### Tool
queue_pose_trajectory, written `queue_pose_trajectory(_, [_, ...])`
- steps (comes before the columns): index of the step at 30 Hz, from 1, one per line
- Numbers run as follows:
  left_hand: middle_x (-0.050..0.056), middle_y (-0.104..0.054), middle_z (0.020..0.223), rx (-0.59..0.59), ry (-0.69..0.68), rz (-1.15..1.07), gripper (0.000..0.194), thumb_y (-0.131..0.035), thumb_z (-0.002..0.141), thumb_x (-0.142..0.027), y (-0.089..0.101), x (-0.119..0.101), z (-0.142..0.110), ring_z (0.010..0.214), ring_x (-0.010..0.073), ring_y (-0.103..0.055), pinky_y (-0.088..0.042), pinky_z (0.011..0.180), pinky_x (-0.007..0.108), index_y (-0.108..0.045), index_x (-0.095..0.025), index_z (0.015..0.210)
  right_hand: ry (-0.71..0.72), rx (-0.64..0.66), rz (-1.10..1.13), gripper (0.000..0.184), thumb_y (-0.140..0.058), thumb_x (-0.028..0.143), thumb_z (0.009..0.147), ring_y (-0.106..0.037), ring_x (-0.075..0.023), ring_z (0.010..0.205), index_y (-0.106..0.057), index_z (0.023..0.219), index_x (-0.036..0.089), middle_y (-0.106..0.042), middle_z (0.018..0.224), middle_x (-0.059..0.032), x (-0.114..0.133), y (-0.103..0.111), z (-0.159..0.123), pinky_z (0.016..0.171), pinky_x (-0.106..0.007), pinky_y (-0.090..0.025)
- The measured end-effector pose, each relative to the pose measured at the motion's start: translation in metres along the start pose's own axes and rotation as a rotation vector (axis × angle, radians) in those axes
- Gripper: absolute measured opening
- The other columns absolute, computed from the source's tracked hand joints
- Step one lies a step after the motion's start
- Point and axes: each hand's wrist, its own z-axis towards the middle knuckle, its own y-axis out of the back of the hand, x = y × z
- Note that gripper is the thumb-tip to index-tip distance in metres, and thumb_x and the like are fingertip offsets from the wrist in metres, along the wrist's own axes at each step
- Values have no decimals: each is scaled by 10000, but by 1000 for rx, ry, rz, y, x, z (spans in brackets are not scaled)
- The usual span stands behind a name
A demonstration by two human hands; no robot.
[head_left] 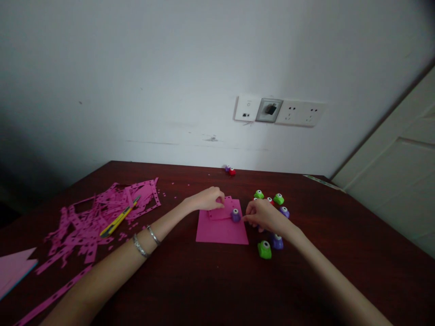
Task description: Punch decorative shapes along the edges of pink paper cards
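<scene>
Now the left hand (210,198) over punched pink paper (221,213), right hand (263,213) beside a purple punch (235,216), both grips impossible to tell.

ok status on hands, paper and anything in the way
Left hand at small punched paper, atop larger pink sheet. Right hand beside purple punch, grip unclear. Other punches crowd right hand; yellow cutter lies off left among scraps.

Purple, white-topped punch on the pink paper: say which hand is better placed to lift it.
Probably the right hand: its fingertips are beside the punch; the left hand is farther away.
</scene>
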Motion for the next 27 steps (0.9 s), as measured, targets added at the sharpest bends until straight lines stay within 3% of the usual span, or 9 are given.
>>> queue_pose_trajectory(6, [74,-587,799,52,-3,16,147,-604,722,-290,1,-1,0,763,181,-512,-364,679,284,-668,-166,770,10,2,-6,148,-610,289,686,-553,-117,385,-574,652,149,-610,501,-12,1,-1,-1,297,-176,-415])
queue_pose_trajectory(13, [87,-518,876,175,70,40,419,-677,614,-486,-9,8,4,827,218,-454,-364,688,309,-609,-158,866,-10,35,-30,65,-537,203,720,-538,-98,363,-530,676,156,-590,470,4,11,-10,-5,270,-136,-351])
queue_pose_trajectory(27, [65,-460,941,374,13,38,549,-633,618,-540,-1,16,12,910,232,-431,-381,747,311,-551,-156,1001,4,78,-31,94,-536,232,752,-569,-121,396,-535,706,150,-607,504,-12,7,-16,1,267,-145,-355])
